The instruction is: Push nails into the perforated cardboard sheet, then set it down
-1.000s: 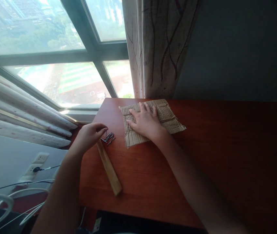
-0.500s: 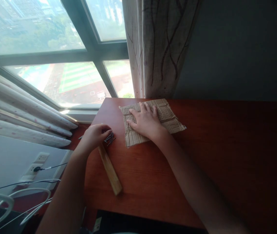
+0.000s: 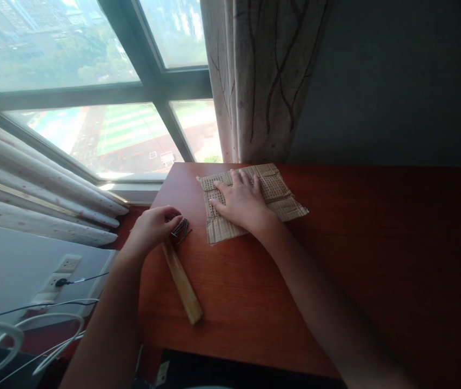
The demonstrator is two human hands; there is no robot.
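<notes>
My left hand (image 3: 155,226) is over the table's left side, its thumb and fingers curled together just beside a small pile of nails (image 3: 182,229). Whether a nail is between the fingertips is hidden. Below that hand lies a flat wooden handle (image 3: 182,283), its far end covered by the hand. My right hand (image 3: 243,200) rests flat with spread fingers on a piece of corrugated cardboard (image 3: 279,186). Rows of small holes and a crease across the middle mark the cardboard.
The reddish-brown table (image 3: 254,302) ends at a window (image 3: 133,135) and curtain (image 3: 262,81). Left of it are another curtain (image 3: 44,189), wall sockets (image 3: 62,273) and loose white cables (image 3: 52,319). A black object (image 3: 230,370) is at the near edge.
My left hand has shifted very slightly left, still by the nails. The right hand stays flat on the cardboard.
</notes>
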